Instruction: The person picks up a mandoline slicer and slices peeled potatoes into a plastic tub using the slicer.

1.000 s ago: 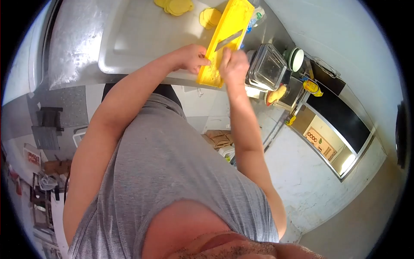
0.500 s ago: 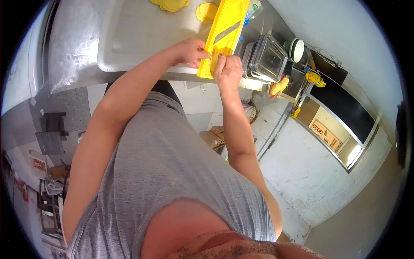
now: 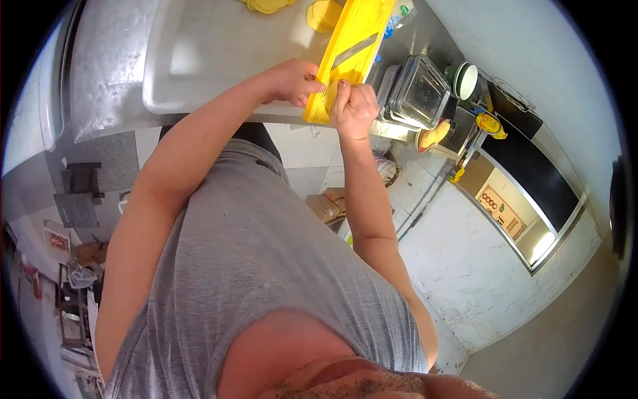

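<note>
A yellow mandoline slicer (image 3: 352, 56) with a slanted metal blade lies tilted over the near edge of a white tray (image 3: 159, 86). My left hand (image 3: 296, 81) is closed on the slicer's left edge near its lower end. At that same end, my right hand (image 3: 354, 106) has its fingers curled over a yellow potato piece (image 3: 331, 98), mostly hidden and pressed against the slicer's face below the blade. Thin round potato slices lie on the tray in one pile (image 3: 269, 5) and a smaller pile (image 3: 324, 14) beside the slicer.
Stacked clear lidded containers (image 3: 419, 92) stand right of the slicer on the metal table (image 3: 100, 100). Past them are a white-and-green bowl (image 3: 466, 81), a yellow bottle (image 3: 490, 125) and a yellowish peeled piece (image 3: 435, 135). A plastic bottle (image 3: 397, 18) lies behind the slicer.
The view has shifted slightly. Both hands keep their places on the slicer, and the right hand with the potato piece stays near its lower end.
</note>
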A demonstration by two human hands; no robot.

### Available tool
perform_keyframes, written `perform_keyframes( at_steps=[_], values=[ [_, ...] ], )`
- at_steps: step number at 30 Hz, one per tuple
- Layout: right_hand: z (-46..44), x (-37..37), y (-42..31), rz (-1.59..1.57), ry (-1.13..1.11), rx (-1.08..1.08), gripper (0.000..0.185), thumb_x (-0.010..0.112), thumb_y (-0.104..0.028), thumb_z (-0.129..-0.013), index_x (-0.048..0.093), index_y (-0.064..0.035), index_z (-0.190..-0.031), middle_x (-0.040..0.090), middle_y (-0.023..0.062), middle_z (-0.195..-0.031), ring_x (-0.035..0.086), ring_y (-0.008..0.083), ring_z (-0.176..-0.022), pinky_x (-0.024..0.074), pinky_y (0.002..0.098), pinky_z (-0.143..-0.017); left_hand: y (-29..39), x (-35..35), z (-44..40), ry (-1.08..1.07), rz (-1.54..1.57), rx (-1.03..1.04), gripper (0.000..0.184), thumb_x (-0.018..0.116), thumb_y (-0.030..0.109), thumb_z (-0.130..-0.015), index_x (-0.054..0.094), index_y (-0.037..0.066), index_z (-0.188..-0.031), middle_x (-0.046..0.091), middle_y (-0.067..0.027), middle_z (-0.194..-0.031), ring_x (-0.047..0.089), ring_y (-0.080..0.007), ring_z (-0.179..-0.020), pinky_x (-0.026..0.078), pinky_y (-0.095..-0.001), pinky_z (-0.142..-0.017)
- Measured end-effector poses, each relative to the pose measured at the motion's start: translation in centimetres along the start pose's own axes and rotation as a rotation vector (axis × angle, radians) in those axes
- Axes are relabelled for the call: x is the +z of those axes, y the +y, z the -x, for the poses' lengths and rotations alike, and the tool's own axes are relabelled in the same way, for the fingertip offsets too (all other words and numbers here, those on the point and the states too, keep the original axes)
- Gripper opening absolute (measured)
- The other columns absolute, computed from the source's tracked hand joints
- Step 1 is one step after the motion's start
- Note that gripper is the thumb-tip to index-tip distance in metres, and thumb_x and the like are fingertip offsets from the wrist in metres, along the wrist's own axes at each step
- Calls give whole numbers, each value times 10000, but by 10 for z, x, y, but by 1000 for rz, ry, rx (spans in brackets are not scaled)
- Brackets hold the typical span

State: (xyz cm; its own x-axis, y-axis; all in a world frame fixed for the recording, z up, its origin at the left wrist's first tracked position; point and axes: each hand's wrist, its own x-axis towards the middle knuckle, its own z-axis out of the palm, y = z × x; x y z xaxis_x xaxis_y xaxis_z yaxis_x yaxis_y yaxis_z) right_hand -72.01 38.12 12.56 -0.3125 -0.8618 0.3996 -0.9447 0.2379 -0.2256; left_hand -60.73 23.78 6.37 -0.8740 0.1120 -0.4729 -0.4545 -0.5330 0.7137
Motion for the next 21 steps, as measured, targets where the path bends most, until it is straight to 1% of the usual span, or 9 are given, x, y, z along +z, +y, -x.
perform_keyframes(
  at_steps=[6,8,10,12,13,16,19,20,21],
  values=[
    [-20,6,10,18,-5,-26,247,651,-61,-885,589,-9,-652,575,155,-634,565,342,-575,463,424,-527,-1,-2,-7,-3,2,32,267,636,228,-948,610,28,-1122,638,-53,-948,610,-120,-771,533,-279,-699],
    [-44,14,25,141,-33,-58,279,644,-100,-900,578,-28,-638,555,165,-612,559,356,-556,451,444,-507,1,-2,-8,-16,14,40,273,628,223,-952,608,27,-1142,646,-56,-970,616,-126,-795,536,-292,-716],
    [-78,34,48,176,20,-149,313,628,-137,-918,580,-37,-625,542,167,-584,537,371,-494,431,461,-458,-1,-2,-4,-6,24,50,279,623,218,-956,605,27,-1158,652,-58,-987,620,-132,-815,538,-302,-731],
    [-112,51,69,101,97,-101,371,613,-189,-932,575,-20,-603,577,190,-592,582,398,-528,456,472,-474,0,-1,-3,6,23,78,284,620,216,-958,602,26,-1170,656,-59,-999,624,-138,-831,539,-311,-742],
    [-127,57,79,150,85,-129,390,616,-203,-934,575,-19,-592,588,196,-602,593,409,-542,470,476,-490,1,0,-2,14,17,72,285,620,214,-959,601,26,-1171,654,-57,-996,622,-136,-827,539,-307,-738],
    [-158,77,115,298,-88,93,352,591,-366,-945,692,-43,-851,691,242,-830,663,425,-745,522,517,-665,6,1,0,38,-3,58,285,624,213,-958,602,25,-1171,648,-52,-983,613,-129,-807,536,-294,-723],
    [-140,63,95,225,87,-159,391,608,-221,-940,582,-22,-604,587,191,-603,594,411,-540,477,474,-495,1,0,-3,37,14,64,280,631,217,-955,608,26,-1160,641,-44,-963,600,-112,-770,531,-274,-697],
    [-120,53,78,196,82,-118,375,593,-226,-945,596,-31,-624,593,188,-615,595,407,-557,482,472,-504,-5,-1,-7,26,29,79,278,632,219,-955,611,27,-1154,638,-42,-957,595,-105,-756,528,-266,-686],
    [-98,46,75,165,36,-178,341,598,-213,-938,598,-37,-647,585,182,-623,592,398,-578,475,469,-508,-8,-1,-11,10,47,92,275,633,220,-954,614,28,-1149,635,-39,-951,591,-99,-742,525,-257,-674]
  ],
)
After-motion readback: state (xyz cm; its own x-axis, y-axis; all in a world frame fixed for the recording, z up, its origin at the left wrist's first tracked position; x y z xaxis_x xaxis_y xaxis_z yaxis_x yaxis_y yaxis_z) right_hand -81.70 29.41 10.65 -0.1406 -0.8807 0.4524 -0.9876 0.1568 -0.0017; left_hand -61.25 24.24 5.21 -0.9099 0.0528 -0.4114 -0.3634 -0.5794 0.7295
